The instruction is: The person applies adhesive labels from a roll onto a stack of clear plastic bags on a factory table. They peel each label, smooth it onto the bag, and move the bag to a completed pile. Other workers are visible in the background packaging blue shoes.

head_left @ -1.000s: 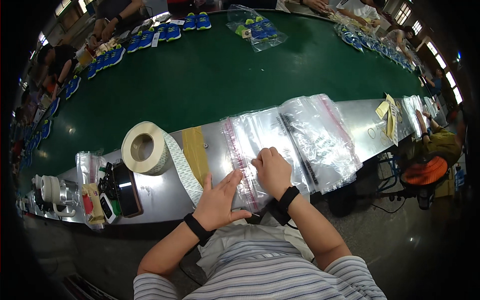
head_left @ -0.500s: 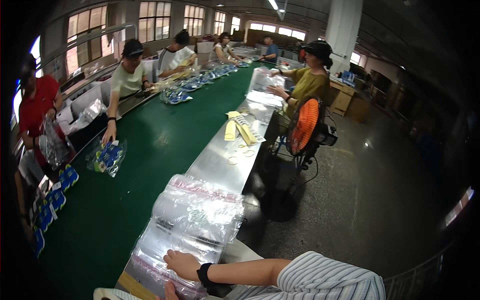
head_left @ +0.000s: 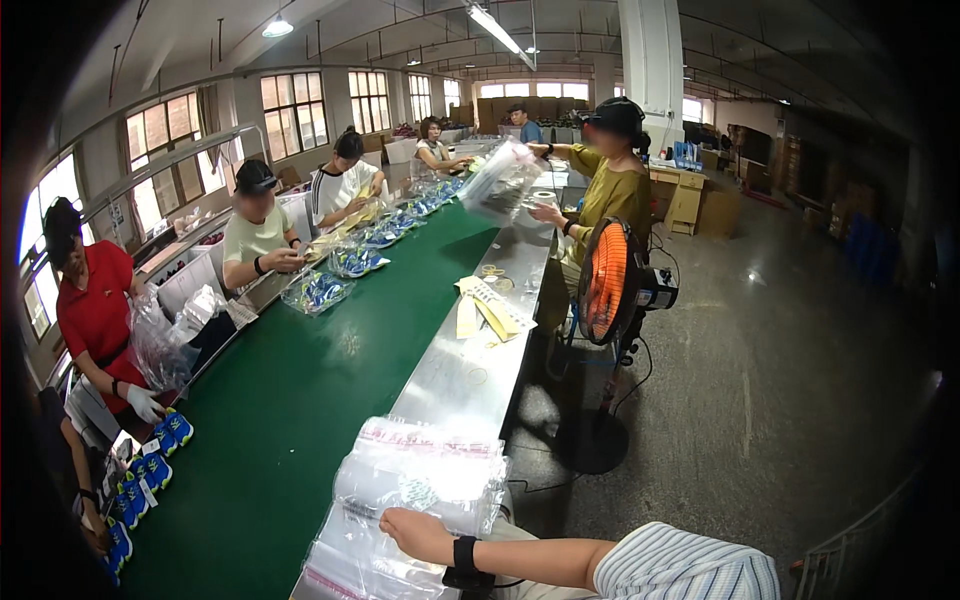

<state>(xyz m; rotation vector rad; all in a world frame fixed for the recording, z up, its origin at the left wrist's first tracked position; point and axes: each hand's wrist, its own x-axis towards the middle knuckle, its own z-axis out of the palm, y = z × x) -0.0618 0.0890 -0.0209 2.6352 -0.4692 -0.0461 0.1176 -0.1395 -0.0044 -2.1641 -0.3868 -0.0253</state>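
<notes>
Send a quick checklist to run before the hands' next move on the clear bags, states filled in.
1. Right hand at the bags: ok, right hand is over the clear bags.
2. Left hand placed: cannot tell, left hand is out of view.
3. Grip on one bag only: cannot tell, the right hand is curled and its underside hidden.
4. Bags smooth: not ok, the far end looks crumpled.
5. Yellow strips apart from the bags: ok, yellow strips lie farther along the metal table.
6. Fan clear of the bags: ok, fan stands on the floor beyond.
</notes>
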